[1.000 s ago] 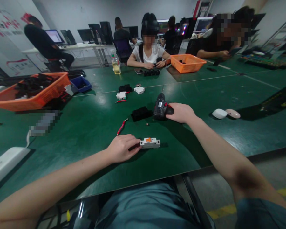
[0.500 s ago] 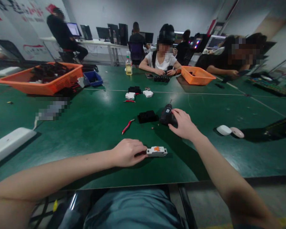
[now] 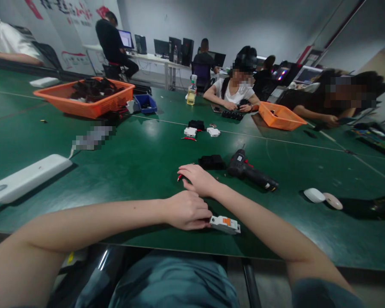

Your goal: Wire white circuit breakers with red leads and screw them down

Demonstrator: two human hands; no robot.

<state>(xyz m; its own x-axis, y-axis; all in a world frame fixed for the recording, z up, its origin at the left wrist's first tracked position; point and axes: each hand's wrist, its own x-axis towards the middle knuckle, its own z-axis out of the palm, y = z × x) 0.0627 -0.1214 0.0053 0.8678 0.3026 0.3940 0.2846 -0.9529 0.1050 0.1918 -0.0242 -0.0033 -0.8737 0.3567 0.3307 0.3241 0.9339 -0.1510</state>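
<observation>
My left hand (image 3: 189,210) pinches one end of a white circuit breaker (image 3: 225,224) with an orange switch, close to the table's front edge. Ahead of it, my right hand (image 3: 200,179) reaches across over a short red wire (image 3: 179,177), fingers stretched and the thumb apart. The fingers cover most of that wire. A black cordless screwdriver (image 3: 248,171) lies on its side to the right, apart from both hands. Beyond my right hand sits a black block (image 3: 211,162), with tiny screw-like pieces near it.
Farther back lie white breaker parts (image 3: 190,132), another red wire (image 3: 189,138) and a bottle (image 3: 191,90). An orange basket (image 3: 96,110) of black parts and a white power strip (image 3: 28,177) are at left. Co-workers sit across the table near another orange basket (image 3: 282,117).
My right hand has let go of the cordless screwdriver and moved left over the red wire. My left hand still holds the circuit breaker. The camera view has shifted.
</observation>
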